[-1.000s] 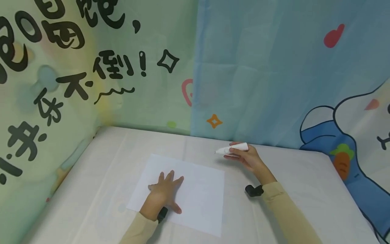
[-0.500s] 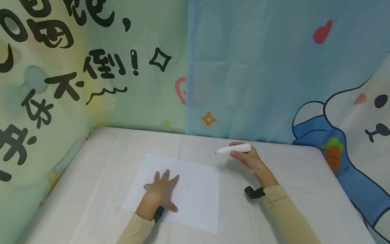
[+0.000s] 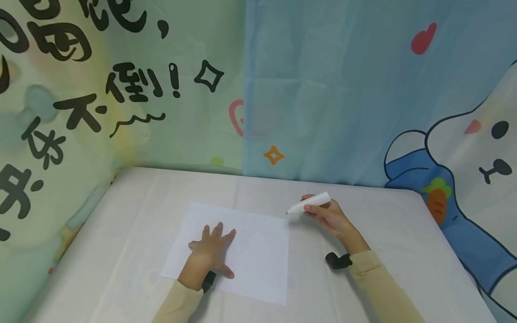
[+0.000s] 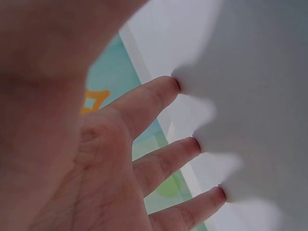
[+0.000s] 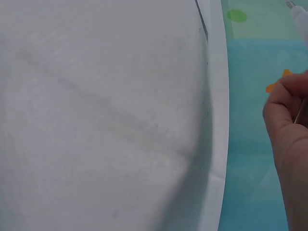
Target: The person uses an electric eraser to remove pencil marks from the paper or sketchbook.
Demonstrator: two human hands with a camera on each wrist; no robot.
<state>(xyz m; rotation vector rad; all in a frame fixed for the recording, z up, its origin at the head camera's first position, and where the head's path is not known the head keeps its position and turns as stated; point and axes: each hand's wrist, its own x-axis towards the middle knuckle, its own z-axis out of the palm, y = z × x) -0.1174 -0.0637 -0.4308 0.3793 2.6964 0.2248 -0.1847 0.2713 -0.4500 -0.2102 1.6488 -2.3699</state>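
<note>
A blank white sheet of paper lies on the cloth-covered table. My left hand rests on its left part with the fingers spread. In the left wrist view, the fingertips press on the white surface. My right hand holds a thick white pen with a thin metal tip, just past the paper's far right corner. The pen points left and slightly down, above the table. At the right edge of the right wrist view, part of the pen and the curled right hand show.
A white cloth covers the table. Behind it hangs a blue printed curtain, and a green one with black lettering runs along the left. Small black devices sit at both wrists.
The right hand has come slightly lower, and the pen's tip now tilts further down. The left hand stays on the paper. The head view has shifted a little to the right.
</note>
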